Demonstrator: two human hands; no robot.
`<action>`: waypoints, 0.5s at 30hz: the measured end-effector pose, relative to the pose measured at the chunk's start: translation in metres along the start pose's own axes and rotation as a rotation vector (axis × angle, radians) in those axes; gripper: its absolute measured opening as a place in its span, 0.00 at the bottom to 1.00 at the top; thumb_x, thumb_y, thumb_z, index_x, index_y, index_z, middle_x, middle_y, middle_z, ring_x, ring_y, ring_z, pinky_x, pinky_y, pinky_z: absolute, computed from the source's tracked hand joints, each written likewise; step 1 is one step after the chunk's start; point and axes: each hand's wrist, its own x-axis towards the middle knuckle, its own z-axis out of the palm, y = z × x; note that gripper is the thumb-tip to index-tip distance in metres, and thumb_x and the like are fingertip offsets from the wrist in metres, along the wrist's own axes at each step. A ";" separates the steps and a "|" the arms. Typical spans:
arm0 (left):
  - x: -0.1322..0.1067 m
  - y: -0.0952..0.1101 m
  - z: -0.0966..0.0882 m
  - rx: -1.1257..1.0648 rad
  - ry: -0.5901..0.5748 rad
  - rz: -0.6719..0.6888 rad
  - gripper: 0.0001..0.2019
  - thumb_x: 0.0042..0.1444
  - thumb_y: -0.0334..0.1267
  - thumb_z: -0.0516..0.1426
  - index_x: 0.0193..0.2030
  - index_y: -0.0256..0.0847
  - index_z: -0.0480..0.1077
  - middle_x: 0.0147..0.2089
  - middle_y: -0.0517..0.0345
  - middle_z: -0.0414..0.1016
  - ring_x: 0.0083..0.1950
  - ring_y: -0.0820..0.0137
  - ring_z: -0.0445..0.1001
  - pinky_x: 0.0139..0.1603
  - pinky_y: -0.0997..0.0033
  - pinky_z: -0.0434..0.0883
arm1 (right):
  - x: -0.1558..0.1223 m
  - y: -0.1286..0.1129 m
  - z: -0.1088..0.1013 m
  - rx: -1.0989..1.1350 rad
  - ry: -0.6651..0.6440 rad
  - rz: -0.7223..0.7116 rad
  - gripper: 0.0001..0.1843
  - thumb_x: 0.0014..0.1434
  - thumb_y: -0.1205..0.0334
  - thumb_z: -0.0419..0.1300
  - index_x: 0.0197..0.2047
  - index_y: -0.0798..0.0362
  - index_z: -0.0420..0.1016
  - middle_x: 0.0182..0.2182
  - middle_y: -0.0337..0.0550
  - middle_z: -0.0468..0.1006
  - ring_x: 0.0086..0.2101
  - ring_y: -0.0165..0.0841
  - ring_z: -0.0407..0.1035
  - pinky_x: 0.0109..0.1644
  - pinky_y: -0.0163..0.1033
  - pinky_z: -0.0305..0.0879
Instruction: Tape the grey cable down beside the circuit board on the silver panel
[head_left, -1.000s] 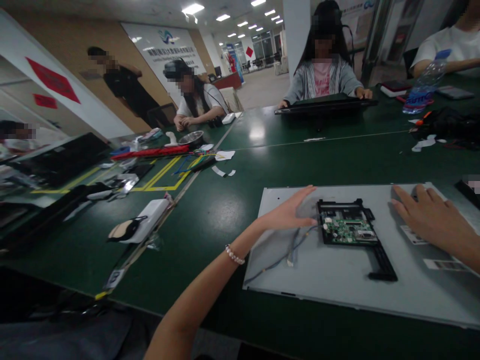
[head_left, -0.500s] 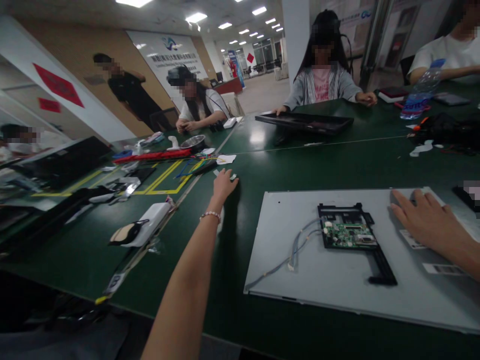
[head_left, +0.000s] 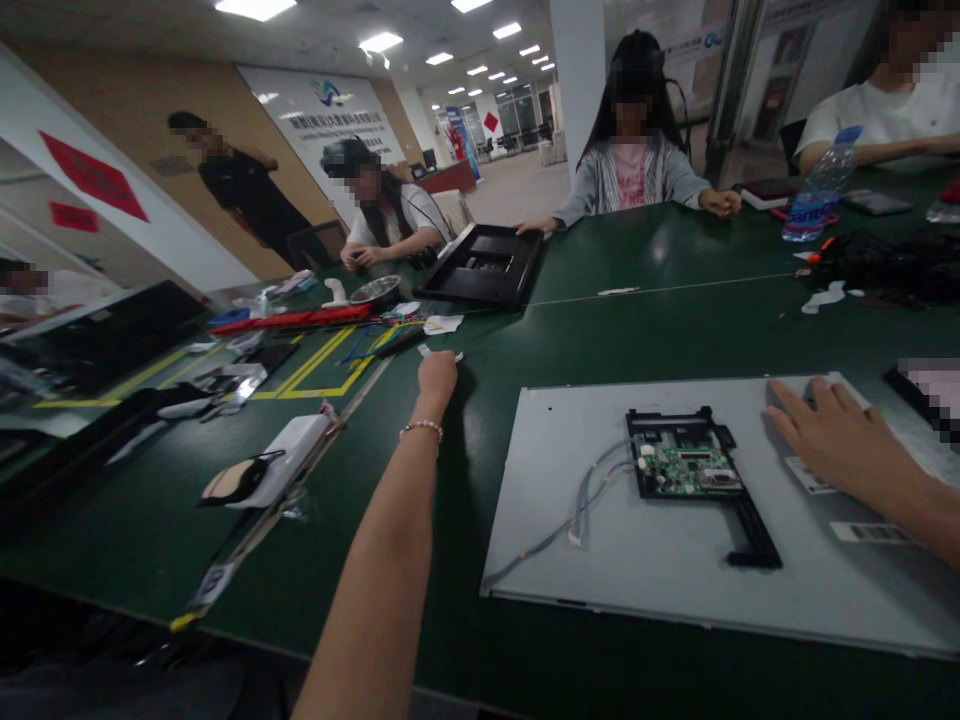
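Observation:
My left hand (head_left: 437,372) is stretched far across the green table, its fingers curled closed. White paper-like scraps (head_left: 425,350) show on both sides of it; whether the fingers grip them is hidden. Under my right hand (head_left: 832,425) lies a pale grey metal panel (head_left: 570,440), touched near its far right part by the spread, flat fingers. A black plastic bracket (head_left: 754,530) rests on this panel, with a green circuit board (head_left: 690,468) set in it. From the board, grey cables (head_left: 581,490) run to the panel's left edge.
A white box-like thing (head_left: 292,455) lies left of my forearm. Beyond are coloured wires (head_left: 360,345), a red strip (head_left: 300,320) and a metal bowl (head_left: 375,290). Across the table a person's hand holds a black frame (head_left: 487,265). A plastic bottle (head_left: 821,190) stands at the far right.
My left hand's fingers have curled closed over the white scraps. The person opposite has swung the black frame to the left. My right hand stays on the panel; the view has shifted slightly.

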 end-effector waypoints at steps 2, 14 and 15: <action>-0.002 0.001 -0.001 0.004 0.006 -0.003 0.18 0.63 0.28 0.45 0.43 0.32 0.77 0.43 0.36 0.78 0.47 0.56 0.77 0.48 0.62 0.71 | 0.001 0.000 -0.001 0.008 -0.008 -0.009 0.33 0.69 0.50 0.29 0.68 0.55 0.55 0.50 0.65 0.66 0.52 0.54 0.63 0.44 0.58 0.67; -0.003 -0.004 -0.008 -0.010 -0.002 0.017 0.17 0.64 0.39 0.48 0.44 0.36 0.78 0.44 0.41 0.79 0.46 0.57 0.76 0.48 0.64 0.70 | -0.001 0.002 0.006 -0.038 0.019 -0.030 0.33 0.69 0.51 0.29 0.67 0.56 0.55 0.51 0.67 0.65 0.51 0.56 0.63 0.41 0.58 0.68; -0.003 -0.004 -0.008 -0.011 -0.002 0.014 0.17 0.64 0.37 0.48 0.44 0.36 0.78 0.44 0.41 0.79 0.47 0.57 0.76 0.49 0.64 0.70 | -0.001 0.002 0.006 -0.037 0.024 -0.023 0.33 0.69 0.50 0.29 0.67 0.56 0.55 0.51 0.67 0.65 0.51 0.56 0.63 0.42 0.58 0.68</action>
